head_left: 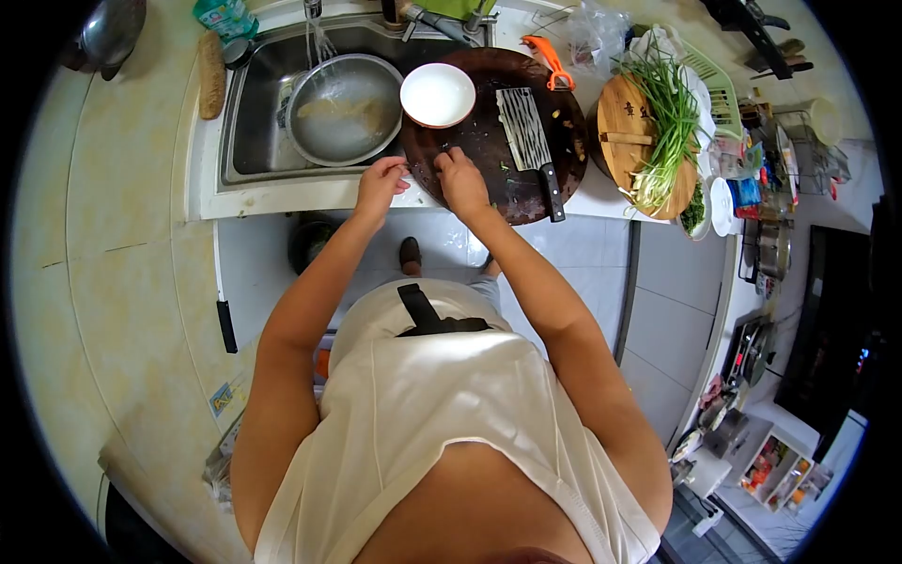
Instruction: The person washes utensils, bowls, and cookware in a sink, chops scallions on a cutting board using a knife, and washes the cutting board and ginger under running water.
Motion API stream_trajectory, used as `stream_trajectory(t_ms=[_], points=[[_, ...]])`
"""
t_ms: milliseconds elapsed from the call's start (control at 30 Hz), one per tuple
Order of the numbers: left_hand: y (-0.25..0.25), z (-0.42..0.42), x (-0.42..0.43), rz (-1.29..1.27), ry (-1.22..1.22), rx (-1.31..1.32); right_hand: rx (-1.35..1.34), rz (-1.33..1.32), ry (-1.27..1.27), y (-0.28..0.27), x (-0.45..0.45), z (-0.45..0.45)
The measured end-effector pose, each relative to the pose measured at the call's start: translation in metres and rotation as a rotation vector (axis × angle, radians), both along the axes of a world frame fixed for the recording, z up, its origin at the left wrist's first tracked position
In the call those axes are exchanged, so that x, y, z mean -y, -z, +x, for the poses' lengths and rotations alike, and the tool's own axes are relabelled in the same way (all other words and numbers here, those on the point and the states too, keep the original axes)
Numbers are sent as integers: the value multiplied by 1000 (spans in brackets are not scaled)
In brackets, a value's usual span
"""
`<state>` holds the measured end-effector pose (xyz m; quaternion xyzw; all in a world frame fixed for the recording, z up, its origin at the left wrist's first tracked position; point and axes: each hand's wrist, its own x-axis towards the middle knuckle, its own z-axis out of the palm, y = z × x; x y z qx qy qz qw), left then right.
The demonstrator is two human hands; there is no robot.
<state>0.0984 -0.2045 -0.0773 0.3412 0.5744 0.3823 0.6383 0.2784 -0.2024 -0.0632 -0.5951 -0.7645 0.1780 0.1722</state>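
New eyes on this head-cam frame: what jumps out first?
Probably the broad cleaver with its streaked blade, lying on the right half of the dark round board. Next, the green spring onions, draped over the round wooden lid further right. Then the white bowl at the board's far-left edge, beside the metal basin in the sink.

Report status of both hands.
Left hand beside, right hand over round brown chopping board; grips unclear. Round white bowl beyond them. Black-handled metal cleaver on board, touching neither hand.
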Motion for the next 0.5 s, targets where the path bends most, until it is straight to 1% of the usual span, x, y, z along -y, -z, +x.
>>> stream_trajectory(t_ms=[67, 167, 267, 300, 333, 400, 433, 467, 500], points=[[3, -2, 0, 2, -7, 2, -1, 56, 22, 6, 0, 0], [1, -5, 2, -4, -3, -2, 75, 28, 29, 8, -2, 1], [-3, -4, 2, 4, 21, -14, -63, 27, 52, 1, -3, 11], [-4, -3, 1, 16, 26, -19, -199, 84, 65, -2, -4, 15], [-5, -2, 0, 30, 31, -23, -268, 74, 115, -6, -6, 19], [-11, 1, 0, 62, 38, -34, -404, 54, 217, -41, -13, 22], [-13, 4, 0, 74, 41, -39, -497, 102, 216, -52, -21, 24], [-12, 7, 0, 101, 49, -66, -499, 181, 208, -74, -28, 22], [-9, 11, -1, 129, 59, -93, -545, 178, 225, -90, -38, 20]])
